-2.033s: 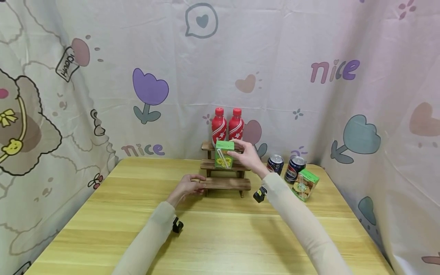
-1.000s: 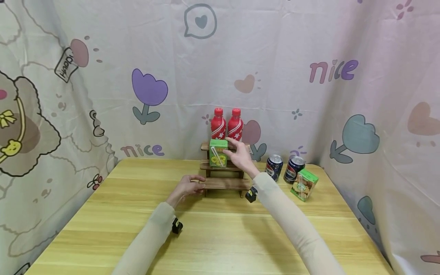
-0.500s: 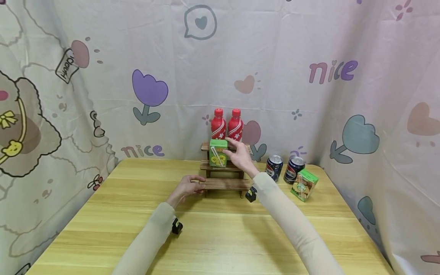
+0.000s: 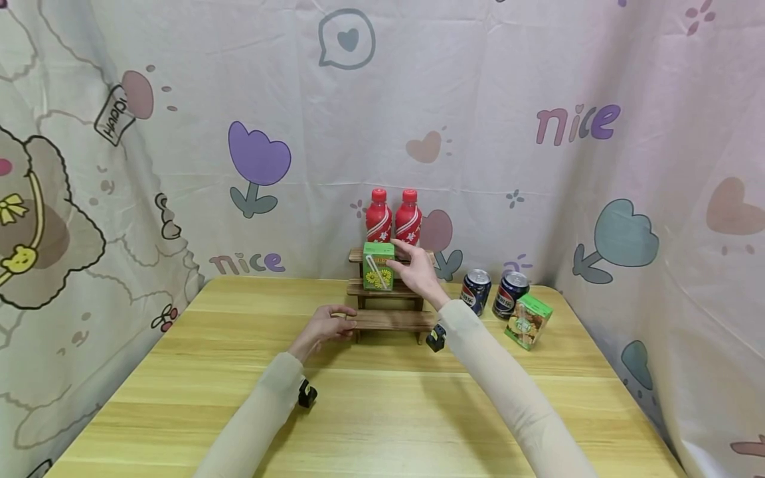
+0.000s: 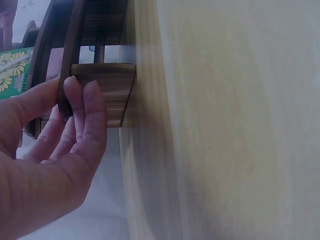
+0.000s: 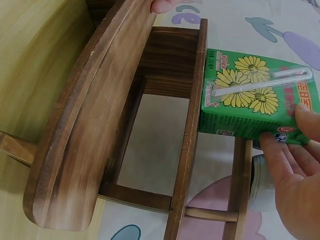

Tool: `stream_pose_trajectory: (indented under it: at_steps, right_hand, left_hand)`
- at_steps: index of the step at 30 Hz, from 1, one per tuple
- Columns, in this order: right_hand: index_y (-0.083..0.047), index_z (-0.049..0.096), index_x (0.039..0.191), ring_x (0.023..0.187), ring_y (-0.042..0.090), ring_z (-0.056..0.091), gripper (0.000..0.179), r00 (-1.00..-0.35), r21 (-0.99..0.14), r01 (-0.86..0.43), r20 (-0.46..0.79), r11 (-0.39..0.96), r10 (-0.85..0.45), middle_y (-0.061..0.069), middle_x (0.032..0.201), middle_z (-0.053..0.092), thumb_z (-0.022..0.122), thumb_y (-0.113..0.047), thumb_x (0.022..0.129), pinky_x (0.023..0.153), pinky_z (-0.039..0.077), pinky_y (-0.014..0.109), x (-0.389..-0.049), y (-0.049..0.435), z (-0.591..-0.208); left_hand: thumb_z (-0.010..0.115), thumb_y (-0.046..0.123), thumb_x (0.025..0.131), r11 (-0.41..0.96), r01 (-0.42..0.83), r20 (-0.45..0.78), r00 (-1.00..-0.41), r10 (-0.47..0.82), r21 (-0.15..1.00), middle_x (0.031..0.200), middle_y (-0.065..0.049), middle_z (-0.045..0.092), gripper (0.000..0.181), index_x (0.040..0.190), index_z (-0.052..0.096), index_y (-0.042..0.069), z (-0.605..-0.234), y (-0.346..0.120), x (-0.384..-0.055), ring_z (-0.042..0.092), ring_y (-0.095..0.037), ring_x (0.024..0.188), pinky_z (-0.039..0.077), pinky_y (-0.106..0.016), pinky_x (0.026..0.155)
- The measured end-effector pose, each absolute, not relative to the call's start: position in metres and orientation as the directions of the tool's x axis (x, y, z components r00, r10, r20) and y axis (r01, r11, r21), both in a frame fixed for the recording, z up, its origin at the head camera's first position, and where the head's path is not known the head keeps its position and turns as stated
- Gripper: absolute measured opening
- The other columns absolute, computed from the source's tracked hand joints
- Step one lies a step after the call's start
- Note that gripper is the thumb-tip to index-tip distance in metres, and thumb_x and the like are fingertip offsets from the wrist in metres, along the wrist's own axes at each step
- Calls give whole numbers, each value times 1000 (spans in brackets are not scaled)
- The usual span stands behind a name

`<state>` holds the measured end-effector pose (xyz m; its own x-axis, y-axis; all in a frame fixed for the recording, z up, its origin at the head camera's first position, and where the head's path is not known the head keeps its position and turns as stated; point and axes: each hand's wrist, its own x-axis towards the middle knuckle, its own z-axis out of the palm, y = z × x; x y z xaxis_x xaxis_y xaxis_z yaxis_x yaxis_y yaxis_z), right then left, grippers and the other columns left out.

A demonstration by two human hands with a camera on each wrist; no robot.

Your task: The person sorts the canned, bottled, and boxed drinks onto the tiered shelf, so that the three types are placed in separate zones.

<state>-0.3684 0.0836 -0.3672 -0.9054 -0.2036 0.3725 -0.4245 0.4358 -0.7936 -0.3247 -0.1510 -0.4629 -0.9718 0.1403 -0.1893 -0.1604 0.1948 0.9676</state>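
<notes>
Pale printed cloth (image 4: 478,79) behind a wooden table (image 4: 382,418).
The cloth hangs creased at the back and both sides, bearing a purple tulip (image 4: 259,156), hearts (image 4: 425,147) and "nice" lettering (image 4: 578,124), tinted pinkish at upper right; the table is yellow and grained, with a sheen near the front.

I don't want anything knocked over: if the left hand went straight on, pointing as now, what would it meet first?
The wooden stand: the left hand pinches the left end of its lowest step, so probably that step first.
</notes>
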Motion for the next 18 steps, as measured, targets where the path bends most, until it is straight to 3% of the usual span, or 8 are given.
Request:
stream_pose_trajectory:
  at_steps: [18]
  right_hand:
    - [-15, 55, 139, 123, 26, 59, 50, -898, -799, -440, 394, 409, -195, 13, 136, 60, 70, -18, 92, 99, 53, 41, -369, 82, -367]
  left_hand:
    - [67, 1, 89, 201, -154, -186, -970, 155, 967, 90, -15, 69, 34, 122, 61, -6, -463, -152, -326, 68, -23, 73, 60, -45, 80]
